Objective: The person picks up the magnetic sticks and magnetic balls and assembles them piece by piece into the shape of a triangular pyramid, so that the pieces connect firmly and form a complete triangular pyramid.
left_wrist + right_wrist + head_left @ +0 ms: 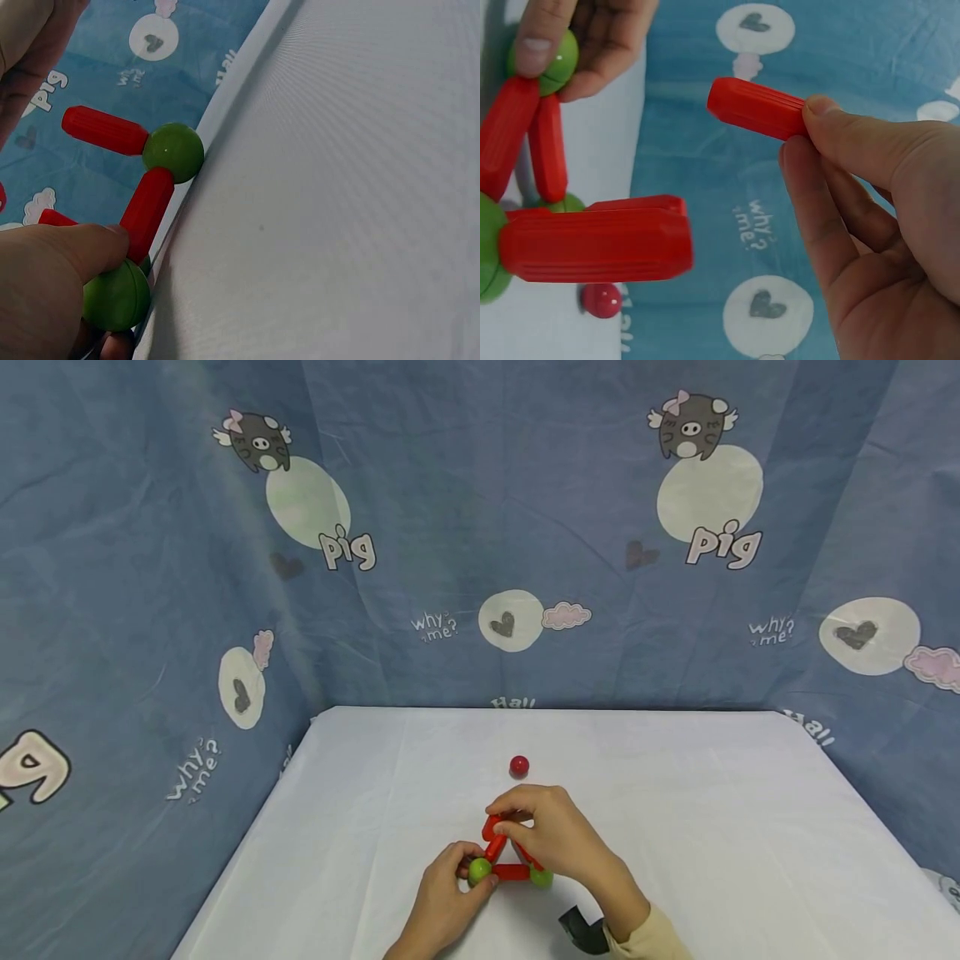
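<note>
A green ball (pixel 480 871) is gripped between the thumb and fingers of my left hand (pixel 448 893). Red rods (pixel 513 872) fixed to it form part of a frame with a second green ball (pixel 541 877). Fingertips of my right hand (pixel 900 210) pinch one end of a loose red rod (pixel 757 109), its other end pointing away. That rod is held above the frame, apart from it. In the left wrist view, a red rod (pixel 105 130) sticks out from the nearer green ball (pixel 174 152). The right hand partly hides the frame in the head view.
A shiny red ball (pixel 519 767) sits on the white-covered table (pixel 675 793) beyond the hands. A dark strip (pixel 583 932) lies beside the right wrist. Blue printed cloth (pixel 450 527) hangs behind the table and at its left.
</note>
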The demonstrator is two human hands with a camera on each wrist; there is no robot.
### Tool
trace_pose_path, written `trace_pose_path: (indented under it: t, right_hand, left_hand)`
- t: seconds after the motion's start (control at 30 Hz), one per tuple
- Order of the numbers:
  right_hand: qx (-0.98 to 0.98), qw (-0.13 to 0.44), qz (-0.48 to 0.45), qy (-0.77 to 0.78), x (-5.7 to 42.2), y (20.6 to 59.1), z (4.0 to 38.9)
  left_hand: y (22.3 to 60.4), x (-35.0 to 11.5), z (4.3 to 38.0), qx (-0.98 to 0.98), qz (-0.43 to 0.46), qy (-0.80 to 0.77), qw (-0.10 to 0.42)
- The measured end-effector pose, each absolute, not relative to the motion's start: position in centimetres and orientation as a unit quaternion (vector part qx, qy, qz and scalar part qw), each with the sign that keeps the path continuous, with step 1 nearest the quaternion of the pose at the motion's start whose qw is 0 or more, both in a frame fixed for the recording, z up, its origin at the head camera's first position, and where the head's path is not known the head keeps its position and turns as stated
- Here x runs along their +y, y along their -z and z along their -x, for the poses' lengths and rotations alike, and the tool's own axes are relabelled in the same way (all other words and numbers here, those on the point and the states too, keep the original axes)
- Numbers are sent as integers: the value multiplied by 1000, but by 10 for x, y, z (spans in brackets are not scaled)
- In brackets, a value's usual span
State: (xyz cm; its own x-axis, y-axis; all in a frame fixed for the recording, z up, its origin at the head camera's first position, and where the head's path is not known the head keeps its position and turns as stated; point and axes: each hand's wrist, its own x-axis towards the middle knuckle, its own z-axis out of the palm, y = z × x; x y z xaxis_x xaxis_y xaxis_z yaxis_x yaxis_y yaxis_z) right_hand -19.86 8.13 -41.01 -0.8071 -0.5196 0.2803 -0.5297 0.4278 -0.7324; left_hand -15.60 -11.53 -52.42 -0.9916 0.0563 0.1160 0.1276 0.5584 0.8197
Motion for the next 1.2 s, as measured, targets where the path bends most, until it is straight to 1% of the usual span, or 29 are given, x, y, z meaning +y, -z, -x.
trace_pose_path:
  t: [0.57,0.9,1.2]
  right_hand:
    - [-856,-8,-320,-405,73,426,202]
    - [-863,-44,-322,-386,71,432,204]
    - [-861,-55,-332,-381,71,435,206]
  left_hand:
    - [525,-115,155,-884,53,461,50]
    - [525,-116,155,-885,55,460,47]
    - [525,-115,156,-889,56,451,47]
